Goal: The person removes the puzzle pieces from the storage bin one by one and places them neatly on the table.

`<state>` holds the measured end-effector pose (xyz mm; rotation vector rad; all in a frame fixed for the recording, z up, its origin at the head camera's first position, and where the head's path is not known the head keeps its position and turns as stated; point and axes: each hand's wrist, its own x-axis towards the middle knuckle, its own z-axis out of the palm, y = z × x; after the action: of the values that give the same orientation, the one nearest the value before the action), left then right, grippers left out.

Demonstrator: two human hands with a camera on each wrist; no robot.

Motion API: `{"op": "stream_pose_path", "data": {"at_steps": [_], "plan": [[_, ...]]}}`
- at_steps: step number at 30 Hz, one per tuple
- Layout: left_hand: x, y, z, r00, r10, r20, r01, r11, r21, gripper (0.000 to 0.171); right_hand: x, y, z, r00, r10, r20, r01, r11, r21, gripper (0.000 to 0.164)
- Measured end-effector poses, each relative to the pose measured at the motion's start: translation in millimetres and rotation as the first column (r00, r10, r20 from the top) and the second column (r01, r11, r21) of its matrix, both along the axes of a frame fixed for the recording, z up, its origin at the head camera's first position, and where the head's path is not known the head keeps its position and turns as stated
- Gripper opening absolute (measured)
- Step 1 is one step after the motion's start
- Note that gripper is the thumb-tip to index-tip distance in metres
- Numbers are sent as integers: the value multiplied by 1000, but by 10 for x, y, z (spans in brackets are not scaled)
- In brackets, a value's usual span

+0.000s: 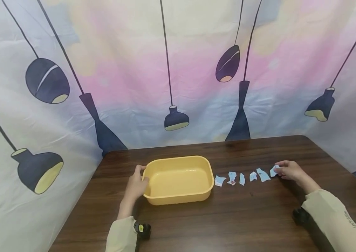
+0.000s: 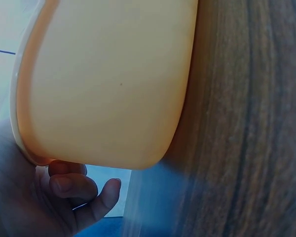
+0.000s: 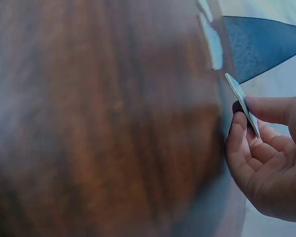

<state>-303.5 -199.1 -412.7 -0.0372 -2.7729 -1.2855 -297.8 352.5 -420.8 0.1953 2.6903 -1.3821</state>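
My left hand [image 1: 135, 186] holds the left rim of a yellow plastic basin [image 1: 178, 200], thumb over the edge and fingers outside. In the left wrist view the fingers [image 2: 74, 185] curl beside the basin's wall [image 2: 113, 89]. At the right end of a row of scraps, my right hand [image 1: 292, 171] pinches a flat, jagged light-blue piece [image 3: 242, 100], like thin card, between thumb and fingers. That piece stands tilted in the right wrist view, with a small dark thing [image 3: 238, 107] behind it that I cannot identify. The basin's inside shows no contents.
Several ragged light-blue pieces lie in a row on the brown wooden table [image 1: 228, 224], among them a larger one [image 1: 263, 175] near my right hand and one [image 1: 220, 180] close to the basin's right side. A curtain [image 1: 197, 94] printed with lamps hangs behind the table.
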Motion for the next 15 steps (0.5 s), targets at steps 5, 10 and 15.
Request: {"op": "stream_pose_path", "data": {"at_steps": [5, 10, 15], "plan": [[-7, -36, -11, 1000, 14, -9, -14, 1000, -11, 46, 13, -26, -79, 998, -13, -60, 16, 999, 52, 52], [-17, -90, 6, 1000, 14, -10, -15, 1000, -24, 47, -21, -101, -109, 991, -30, -133, 56, 979, 198, 48], [-15, -149, 27, 1000, 26, 4, -26, 999, -47, 47, 6, -169, -94, 991, -29, -130, 66, 955, 289, 49]]}}
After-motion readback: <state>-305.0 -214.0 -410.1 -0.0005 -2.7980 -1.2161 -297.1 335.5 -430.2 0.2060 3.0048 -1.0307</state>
